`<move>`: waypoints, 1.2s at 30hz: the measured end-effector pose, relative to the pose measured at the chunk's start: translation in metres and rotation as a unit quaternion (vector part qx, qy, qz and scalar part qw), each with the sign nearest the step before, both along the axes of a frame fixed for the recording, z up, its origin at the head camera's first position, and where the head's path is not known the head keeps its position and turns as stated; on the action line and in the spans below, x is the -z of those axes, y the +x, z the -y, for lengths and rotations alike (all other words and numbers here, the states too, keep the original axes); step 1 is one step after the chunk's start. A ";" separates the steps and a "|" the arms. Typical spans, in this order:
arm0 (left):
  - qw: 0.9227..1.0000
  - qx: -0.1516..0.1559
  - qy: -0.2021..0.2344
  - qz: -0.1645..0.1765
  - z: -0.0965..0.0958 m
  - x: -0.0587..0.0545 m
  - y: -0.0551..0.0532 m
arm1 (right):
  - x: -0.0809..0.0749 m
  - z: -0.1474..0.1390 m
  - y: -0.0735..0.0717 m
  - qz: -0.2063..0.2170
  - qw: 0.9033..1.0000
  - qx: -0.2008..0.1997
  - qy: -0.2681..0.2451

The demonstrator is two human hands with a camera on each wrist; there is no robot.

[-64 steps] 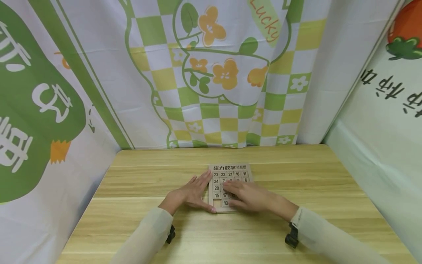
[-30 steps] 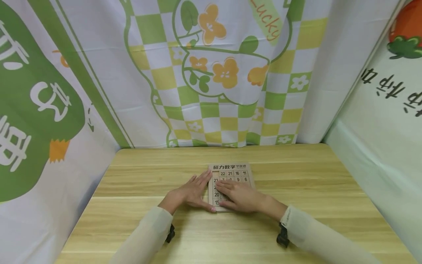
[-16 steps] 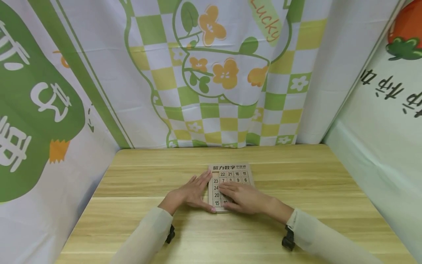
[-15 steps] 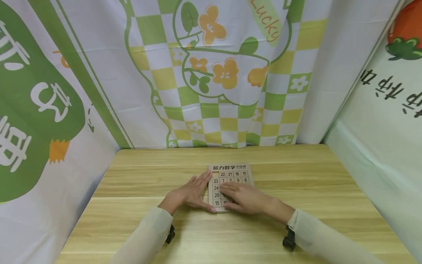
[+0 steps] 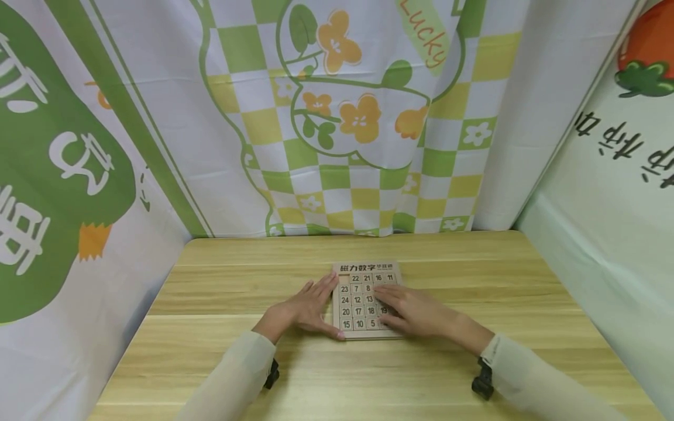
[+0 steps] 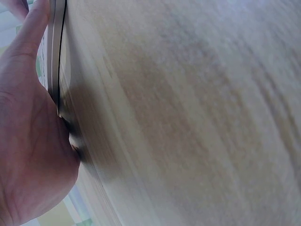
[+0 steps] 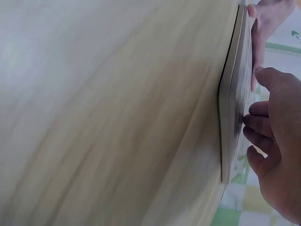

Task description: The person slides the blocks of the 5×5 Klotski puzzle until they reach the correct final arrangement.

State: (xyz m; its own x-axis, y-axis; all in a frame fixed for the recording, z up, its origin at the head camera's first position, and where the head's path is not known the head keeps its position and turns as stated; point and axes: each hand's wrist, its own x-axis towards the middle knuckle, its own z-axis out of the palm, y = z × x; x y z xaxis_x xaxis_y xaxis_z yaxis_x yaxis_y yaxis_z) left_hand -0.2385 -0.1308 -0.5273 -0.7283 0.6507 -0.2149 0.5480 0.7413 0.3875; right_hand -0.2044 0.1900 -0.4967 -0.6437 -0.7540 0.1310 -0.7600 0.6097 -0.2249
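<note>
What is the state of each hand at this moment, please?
Left hand: open, touching the number puzzle along its left side.
Right hand: open, over the puzzle's right-side tiles.

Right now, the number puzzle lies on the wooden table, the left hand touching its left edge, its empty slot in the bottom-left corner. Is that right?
Not quite: the empty slot is in the top-left corner, above tile 23; tile 15 fills the bottom-left corner. The head view shows it.

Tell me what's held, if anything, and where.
Nothing looks gripped: the left hand touches the number puzzle at its left edge; the right hand is over its right side.
</note>
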 end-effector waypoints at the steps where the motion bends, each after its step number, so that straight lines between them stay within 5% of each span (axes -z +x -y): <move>1: 1.000 0.001 0.002 0.001 0.000 -0.001 0.001 | 0.000 -0.003 -0.001 0.001 1.000 0.004 -0.001; 7: 1.000 0.000 -0.001 0.016 0.000 -0.010 0.004 | 0.002 -0.021 -0.008 -0.005 0.999 0.033 0.011; 20: 1.000 0.001 0.006 0.006 0.002 0.009 -0.004 | 0.006 -0.035 -0.021 -0.008 0.999 0.051 0.014; 32: 1.000 0.004 -0.004 0.017 0.000 -0.013 0.004 | 0.001 -0.030 -0.020 -0.012 0.999 0.035 0.011; 36: 1.000 0.007 0.008 0.004 0.002 -0.004 0.001 | 0.001 -0.022 -0.020 -0.005 1.000 0.028 0.004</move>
